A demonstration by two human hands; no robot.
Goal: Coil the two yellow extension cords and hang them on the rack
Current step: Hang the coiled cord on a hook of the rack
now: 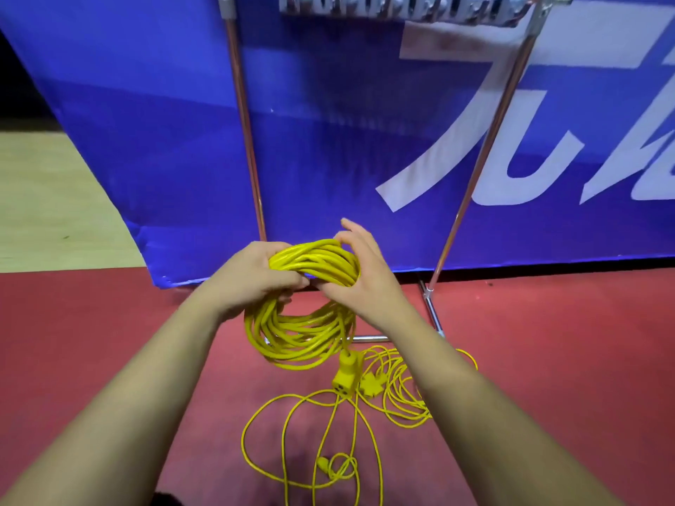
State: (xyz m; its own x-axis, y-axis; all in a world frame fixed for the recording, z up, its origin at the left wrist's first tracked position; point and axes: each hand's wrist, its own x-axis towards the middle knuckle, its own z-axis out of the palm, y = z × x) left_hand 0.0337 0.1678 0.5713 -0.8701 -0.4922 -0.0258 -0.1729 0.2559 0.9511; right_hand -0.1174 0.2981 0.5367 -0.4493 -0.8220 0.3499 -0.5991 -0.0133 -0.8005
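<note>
A coiled yellow extension cord (299,337) hangs between my hands in front of the rack. My left hand (252,275) grips the coil's upper left side. My right hand (359,275) holds its upper right side, thumb and fingers curled round the strands. The cord's socket block (347,374) dangles below the coil. A second yellow cord (328,432) lies loose and tangled on the red floor, its plug (323,463) near the bottom. The metal rack's top bar with hooks (401,9) is high above, and its two legs (248,140) slant down behind the coil.
A blue banner (164,140) with white characters stands right behind the rack. The rack's foot bar (433,312) rests on the red floor (548,341) at the right. Pale wooden flooring (47,199) shows at the left.
</note>
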